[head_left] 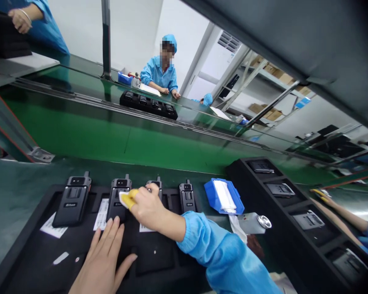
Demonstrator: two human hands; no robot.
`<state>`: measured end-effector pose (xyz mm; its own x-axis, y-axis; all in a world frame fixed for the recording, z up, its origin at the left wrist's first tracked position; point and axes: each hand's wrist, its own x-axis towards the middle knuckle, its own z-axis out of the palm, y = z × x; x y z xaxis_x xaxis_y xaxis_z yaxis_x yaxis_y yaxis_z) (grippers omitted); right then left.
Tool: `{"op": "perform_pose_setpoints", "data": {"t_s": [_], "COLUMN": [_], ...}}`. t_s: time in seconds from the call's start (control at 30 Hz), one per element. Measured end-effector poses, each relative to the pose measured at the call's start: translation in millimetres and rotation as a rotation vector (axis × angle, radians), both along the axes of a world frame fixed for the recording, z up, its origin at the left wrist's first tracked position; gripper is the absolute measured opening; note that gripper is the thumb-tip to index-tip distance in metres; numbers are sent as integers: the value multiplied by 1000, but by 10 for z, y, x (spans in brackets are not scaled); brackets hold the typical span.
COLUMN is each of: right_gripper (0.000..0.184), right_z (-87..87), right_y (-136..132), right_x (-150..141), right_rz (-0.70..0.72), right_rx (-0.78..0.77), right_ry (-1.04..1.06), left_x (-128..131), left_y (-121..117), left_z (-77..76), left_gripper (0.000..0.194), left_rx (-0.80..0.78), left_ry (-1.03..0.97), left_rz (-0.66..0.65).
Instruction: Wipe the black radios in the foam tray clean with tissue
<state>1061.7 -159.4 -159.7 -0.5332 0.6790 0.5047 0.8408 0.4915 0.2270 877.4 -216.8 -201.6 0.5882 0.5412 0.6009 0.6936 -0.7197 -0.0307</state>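
Note:
A black foam tray [24, 249] lies in front of me with several black two-way radios, backs up and antennas pointing away. My left hand [102, 257] is open, fingertips against the lower end of the second radio [114, 208] from the left. Yellow covers sit on fingers of my right hand [149, 206]. It pinches a small white wipe [123, 200] against that radio's back, beside its printed name. Another radio [72, 204] is at the left. My right hand partly hides the third radio [158, 184], and a fourth radio [187, 196] rests farther right. White label sheets [102, 214] stick out beneath some radios.
Right of the tray are a blue bin [213, 200] of white wipes and a bottle with a metal top [253, 223]. Beyond stands another foam tray [282, 228] with devices, near a co-worker's hand [328, 200]. Across the green line [125, 134] sits a person [161, 75].

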Motion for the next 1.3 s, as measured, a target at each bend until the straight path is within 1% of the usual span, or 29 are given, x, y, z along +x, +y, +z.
{"op": "perform_pose_setpoints", "data": {"t_s": [0.07, 0.13, 0.2, 0.3, 0.4, 0.47, 0.57, 0.67, 0.77, 0.9, 1.0, 1.07, 1.17, 1.23, 1.3], "right_gripper": [20, 22, 22, 18, 15, 15, 18, 21, 16, 15, 17, 17, 16, 17, 19], "right_z": [-31, -61, -84, -99, -103, -109, -121, -130, -137, -80, 47, 128, 174, 154, 113], "right_y": [-15, -9, -14, -74, -139, -142, -87, -51, -103, -165, -78, 43, 254, 362, 411], "right_x": [-140, -227, -227, -104, -17, -56, -212, -291, -167, 162, 267, 197, -48, -200, -264], "right_rz": [117, 158, 147, 102, 64, 72, 120, 149, 116, -7, -165, -217, -176, -133, -119], "right_rx": [-49, -82, -69, 1, 34, 34, 6, -8, 23, 30, 17, -7, -79, -118, -136], "right_ry": [-19, -20, -6, 4, -3, -3, 6, 21, 12, -38, -29, -12, -32, -62, -72], "left_x": [15, 22, 23, 17, 8, 3, -5, -7, -4, -2, -3, -4, -8, -13, -18], "left_y": [0, 1, -1, -9, -19, -23, -24, -28, -34, -28, -12, 1, 19, 27, 31], "left_z": [48, 77, 84, 61, 16, -18, -58, -64, -41, -24, -43, -67, -98, -110, -116], "left_gripper": [58, 60, 60, 58, 56, 58, 65, 68, 63, 60, 57, 56, 54, 54, 54], "left_rx": [18, 27, 25, 12, -17, -46, -89, -121, -113, -54, -28, -19, -17, -3, 12], "left_ry": [18, 36, 41, 32, 10, -14, -46, -61, -40, -5, -23, -29, -39, -30, -11], "left_rz": [-2, -1, 4, 9, 11, 5, 0, 10, 11, 19, 21, 17, 10, 13, 18]}}
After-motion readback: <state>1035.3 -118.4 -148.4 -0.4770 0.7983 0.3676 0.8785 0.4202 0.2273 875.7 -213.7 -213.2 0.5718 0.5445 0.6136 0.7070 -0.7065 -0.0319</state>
